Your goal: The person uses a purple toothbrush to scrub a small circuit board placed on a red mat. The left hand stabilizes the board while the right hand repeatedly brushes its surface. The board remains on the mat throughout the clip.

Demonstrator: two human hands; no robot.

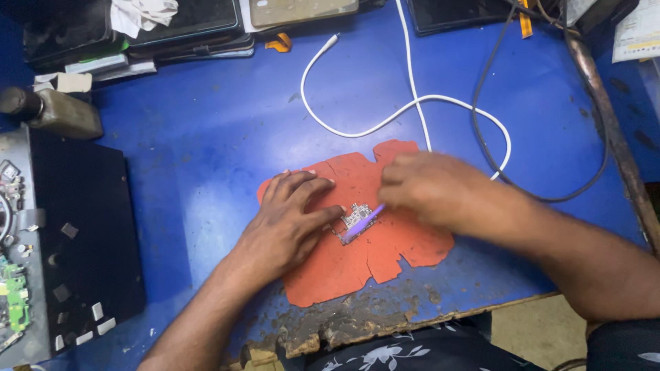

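Left hand [292, 220]: lies flat, fingers spread and open, on the orange mat [385, 257], its fingertips touching the left edge of the small circuit board [354, 220].
Right hand [430, 192]: fingers closed around a thin purple tool [364, 221], whose tip rests on the board; the hand is blurred.
Circuit board: sits near the middle of the mat, between the two hands.
Mat: ragged-edged, lying on the blue table [206, 137] close to its worn near edge.
Cables: a white cable [412, 103] loops on the far side of the mat, with a dark cable [550, 196] to the right.
Left side: a black tray [82, 206] with small parts, and a bottle [58, 113] beyond it.
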